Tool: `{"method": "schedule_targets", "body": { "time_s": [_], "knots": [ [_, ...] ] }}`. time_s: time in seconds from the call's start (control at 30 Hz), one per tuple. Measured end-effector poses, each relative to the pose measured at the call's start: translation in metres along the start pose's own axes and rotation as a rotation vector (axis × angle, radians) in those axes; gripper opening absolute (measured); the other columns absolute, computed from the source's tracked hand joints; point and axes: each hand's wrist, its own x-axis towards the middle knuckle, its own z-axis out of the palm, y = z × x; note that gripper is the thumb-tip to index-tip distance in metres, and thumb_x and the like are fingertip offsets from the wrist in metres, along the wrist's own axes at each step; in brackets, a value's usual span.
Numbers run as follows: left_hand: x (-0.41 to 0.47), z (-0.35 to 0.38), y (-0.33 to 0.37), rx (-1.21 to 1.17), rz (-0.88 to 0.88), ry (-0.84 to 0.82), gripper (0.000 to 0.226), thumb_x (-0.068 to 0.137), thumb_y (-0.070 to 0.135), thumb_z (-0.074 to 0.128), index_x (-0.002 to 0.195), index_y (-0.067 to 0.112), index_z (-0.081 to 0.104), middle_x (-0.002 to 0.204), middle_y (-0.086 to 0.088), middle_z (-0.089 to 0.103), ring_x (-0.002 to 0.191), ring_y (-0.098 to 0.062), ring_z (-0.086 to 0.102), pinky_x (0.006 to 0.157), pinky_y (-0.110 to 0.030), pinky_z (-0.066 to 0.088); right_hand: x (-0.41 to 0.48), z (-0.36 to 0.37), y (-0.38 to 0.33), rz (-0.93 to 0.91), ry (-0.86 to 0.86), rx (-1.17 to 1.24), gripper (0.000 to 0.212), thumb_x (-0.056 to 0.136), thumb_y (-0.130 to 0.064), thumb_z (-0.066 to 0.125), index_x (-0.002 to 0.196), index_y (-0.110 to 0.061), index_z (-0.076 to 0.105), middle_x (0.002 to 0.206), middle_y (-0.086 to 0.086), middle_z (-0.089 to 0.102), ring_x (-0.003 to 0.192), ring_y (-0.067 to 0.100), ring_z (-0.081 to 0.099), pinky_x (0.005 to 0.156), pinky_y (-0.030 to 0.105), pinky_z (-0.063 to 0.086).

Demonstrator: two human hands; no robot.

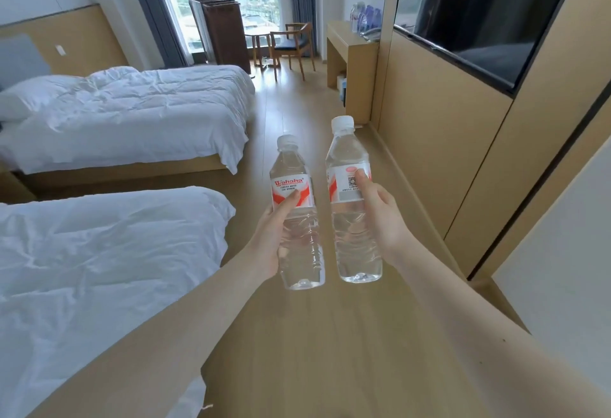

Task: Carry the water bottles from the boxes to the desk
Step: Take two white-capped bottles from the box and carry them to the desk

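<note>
The left grip (pixel 274 239) is curled round the left water bottle (pixel 305 219), thumb on its red-and-white label. The right grip (pixel 380 219) is clamped on the right water bottle (pixel 345 206). Both are upright, just beside each other, held over the wooden floor (pixel 297 351). Far ahead, the surface (pixel 344 37) carries what look like more bottles (pixel 365 17) — too blurred to count.

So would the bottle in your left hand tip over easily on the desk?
Probably not: the left bottle looks full, so likely heavy for its size and steady on its base. The left hand grips thin ribbed plastic that may dent slightly. Lying sideways, being round, it would probably roll.
</note>
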Motion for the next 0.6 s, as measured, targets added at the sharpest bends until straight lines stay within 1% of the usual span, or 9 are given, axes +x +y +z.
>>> {"method": "schedule_targets", "body": {
  "time_s": [0.07, 0.17, 0.23, 0.3, 0.37, 0.43, 0.47, 0.53, 0.6],
  "knots": [
    [0.027, 0.011, 0.004, 0.004, -0.005, 0.004, 0.062, 0.069, 0.049, 0.076, 0.121, 0.018, 0.064, 0.113, -0.015, 0.069, 0.101, -0.035, 0.066, 0.094, -0.049, 0.051, 0.027, -0.008, -0.004, 0.011, -0.008, 0.0, 0.101, 0.053, -0.081, 0.058, 0.111, 0.002, 0.059, 0.095, 0.009, 0.057, 0.082, 0.021, 0.058, 0.076, 0.036, 0.05],
    [0.067, 0.025, 0.009, -0.007, 0.002, -0.01, 0.066, 0.068, 0.049, 0.08, 0.124, 0.018, 0.063, 0.118, -0.017, 0.067, 0.114, -0.041, 0.06, 0.1, -0.056, 0.045, 0.064, -0.02, -0.007, 0.047, 0.004, 0.013, 0.098, 0.056, -0.081, 0.056, 0.109, 0.002, 0.057, 0.096, 0.011, 0.056, 0.083, 0.02, 0.059, 0.073, 0.037, 0.055],
    [0.089, 0.03, 0.011, -0.007, 0.005, -0.001, 0.065, 0.067, 0.048, 0.077, 0.123, 0.019, 0.063, 0.117, -0.016, 0.068, 0.113, -0.041, 0.061, 0.1, -0.057, 0.045, 0.086, -0.027, -0.008, 0.072, 0.009, 0.029, 0.094, 0.059, -0.079, 0.057, 0.106, 0.002, 0.056, 0.095, 0.011, 0.055, 0.084, 0.023, 0.06, 0.067, 0.034, 0.054],
    [0.103, 0.032, 0.012, 0.006, 0.006, -0.006, 0.065, 0.067, 0.049, 0.076, 0.124, 0.022, 0.061, 0.116, -0.013, 0.069, 0.111, -0.037, 0.063, 0.101, -0.056, 0.045, 0.103, -0.032, -0.009, 0.099, 0.005, 0.038, 0.089, 0.066, -0.077, 0.056, 0.11, 0.0, 0.058, 0.106, 0.021, 0.061, 0.094, 0.031, 0.065, 0.064, 0.036, 0.057],
    [0.12, 0.03, 0.012, 0.02, -0.01, 0.002, 0.072, 0.063, 0.052, 0.078, 0.126, 0.023, 0.059, 0.115, -0.012, 0.069, 0.107, -0.034, 0.065, 0.102, -0.055, 0.044, 0.121, -0.034, -0.011, 0.117, -0.007, 0.038, 0.079, 0.074, -0.075, 0.054, 0.115, -0.008, 0.063, 0.117, 0.019, 0.062, 0.099, 0.032, 0.065, 0.059, 0.036, 0.059],
    [0.135, 0.025, 0.014, 0.029, -0.036, 0.014, 0.085, 0.054, 0.056, 0.083, 0.128, 0.022, 0.057, 0.113, -0.011, 0.069, 0.103, -0.032, 0.066, 0.102, -0.053, 0.045, 0.137, -0.031, -0.011, 0.135, -0.024, 0.036, 0.071, 0.071, -0.076, 0.053, 0.112, -0.019, 0.066, 0.121, 0.014, 0.061, 0.101, 0.03, 0.064, 0.052, 0.032, 0.056],
    [0.144, 0.021, 0.015, 0.029, -0.046, 0.016, 0.09, 0.051, 0.057, 0.085, 0.129, 0.021, 0.057, 0.112, -0.011, 0.069, 0.1, -0.031, 0.067, 0.1, -0.051, 0.047, 0.145, -0.028, -0.011, 0.149, -0.031, 0.043, 0.073, 0.067, -0.076, 0.053, 0.111, -0.02, 0.066, 0.123, 0.013, 0.061, 0.103, 0.031, 0.063, 0.052, 0.031, 0.055],
    [0.162, 0.011, 0.018, 0.007, -0.068, 0.001, 0.098, 0.044, 0.059, 0.089, 0.128, 0.02, 0.057, 0.109, -0.01, 0.069, 0.095, -0.03, 0.067, 0.097, -0.049, 0.048, 0.161, -0.021, -0.01, 0.175, -0.03, 0.053, 0.081, 0.06, -0.078, 0.056, 0.112, -0.017, 0.065, 0.124, 0.015, 0.059, 0.103, 0.032, 0.063, 0.054, 0.032, 0.055],
    [0.18, 0.0, 0.02, -0.029, -0.09, -0.045, 0.1, 0.041, 0.059, 0.09, 0.127, 0.02, 0.058, 0.11, -0.011, 0.068, 0.099, -0.031, 0.065, 0.101, -0.051, 0.045, 0.176, -0.014, -0.008, 0.193, -0.025, 0.04, 0.089, 0.055, -0.08, 0.057, 0.114, -0.015, 0.063, 0.125, 0.014, 0.059, 0.098, 0.031, 0.062, 0.053, 0.031, 0.055]
  ]
}}
